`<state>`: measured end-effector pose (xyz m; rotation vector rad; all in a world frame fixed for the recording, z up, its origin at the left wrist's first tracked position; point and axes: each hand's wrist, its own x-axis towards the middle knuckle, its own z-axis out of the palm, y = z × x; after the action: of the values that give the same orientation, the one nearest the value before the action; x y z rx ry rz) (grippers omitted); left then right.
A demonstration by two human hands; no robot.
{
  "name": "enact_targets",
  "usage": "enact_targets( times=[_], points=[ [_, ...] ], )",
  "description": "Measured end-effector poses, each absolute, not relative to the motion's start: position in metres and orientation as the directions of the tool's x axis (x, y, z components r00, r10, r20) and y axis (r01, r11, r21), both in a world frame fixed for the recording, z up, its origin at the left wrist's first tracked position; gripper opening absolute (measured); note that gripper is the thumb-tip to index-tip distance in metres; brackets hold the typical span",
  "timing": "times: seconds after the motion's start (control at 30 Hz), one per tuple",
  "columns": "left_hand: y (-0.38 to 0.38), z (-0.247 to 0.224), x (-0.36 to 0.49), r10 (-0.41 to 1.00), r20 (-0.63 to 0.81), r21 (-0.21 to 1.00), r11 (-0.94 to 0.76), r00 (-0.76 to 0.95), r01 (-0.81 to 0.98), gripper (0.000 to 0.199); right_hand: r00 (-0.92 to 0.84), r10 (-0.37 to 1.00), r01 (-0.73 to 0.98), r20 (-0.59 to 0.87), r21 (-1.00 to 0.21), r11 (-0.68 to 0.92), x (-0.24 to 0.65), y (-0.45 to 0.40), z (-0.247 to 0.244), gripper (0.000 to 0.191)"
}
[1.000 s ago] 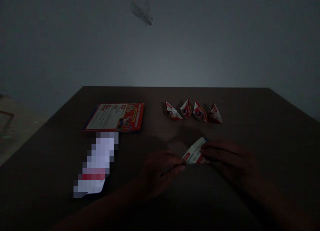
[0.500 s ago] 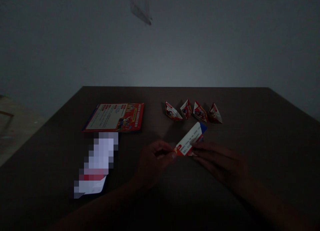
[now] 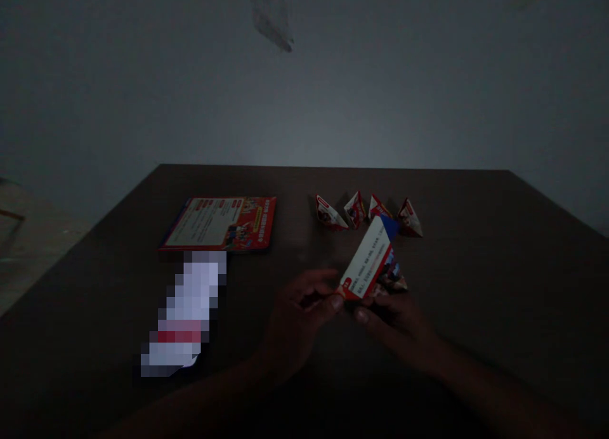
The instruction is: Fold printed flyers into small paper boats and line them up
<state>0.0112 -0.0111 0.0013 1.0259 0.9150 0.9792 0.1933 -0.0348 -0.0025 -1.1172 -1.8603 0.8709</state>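
Note:
A folded paper (image 3: 368,258), white with printed text and red and blue edges, is held at a slant above the table. My left hand (image 3: 302,315) pinches its lower left corner between thumb and fingers. At its lower right edge is my right hand (image 3: 397,325), thumb in front and fingers partly hidden behind the paper. Beyond the hands stand several small folded paper shapes in a row, among them a left one (image 3: 330,214) and a right one (image 3: 410,218). The held paper partly covers one of them.
On the dark table (image 3: 295,185), a stack of printed red and white sheets (image 3: 219,223) lies at the left. Nearer me is a lit, pixelated phone-like object (image 3: 188,312). A clear plastic thing (image 3: 272,17) hangs in front of the wall (image 3: 380,96).
The held paper has turned more upright, showing more of a picture side at its right. My right hand has moved down, off the paper's front, to its lower edge.

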Motion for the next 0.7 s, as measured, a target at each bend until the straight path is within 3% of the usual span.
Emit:
enact_targets(
  times=[0.2,0.37,0.53,0.7],
  points=[
    [-0.015,0.006,0.014,0.9,-0.15,0.943,0.255,0.408,-0.215,0.032,-0.29,0.939,0.301,0.186,-0.914,0.274,0.188,-0.041,-0.013,0.025],
    [-0.015,0.005,0.016,0.825,-0.182,0.924,0.329,0.536,-0.192,0.021,-0.39,0.918,0.168,0.068,-0.975,0.143,0.19,-0.043,-0.014,0.033],
    [-0.019,0.006,0.014,0.771,-0.114,0.984,0.175,0.627,-0.037,0.039,-0.387,0.916,0.065,0.102,-0.988,0.137,0.186,-0.042,-0.009,0.037],
    [-0.02,0.011,0.011,0.764,-0.018,0.998,0.048,0.645,-0.029,0.037,-0.401,0.91,0.192,0.103,-0.962,0.194,0.184,-0.046,-0.002,0.046]
  ],
)
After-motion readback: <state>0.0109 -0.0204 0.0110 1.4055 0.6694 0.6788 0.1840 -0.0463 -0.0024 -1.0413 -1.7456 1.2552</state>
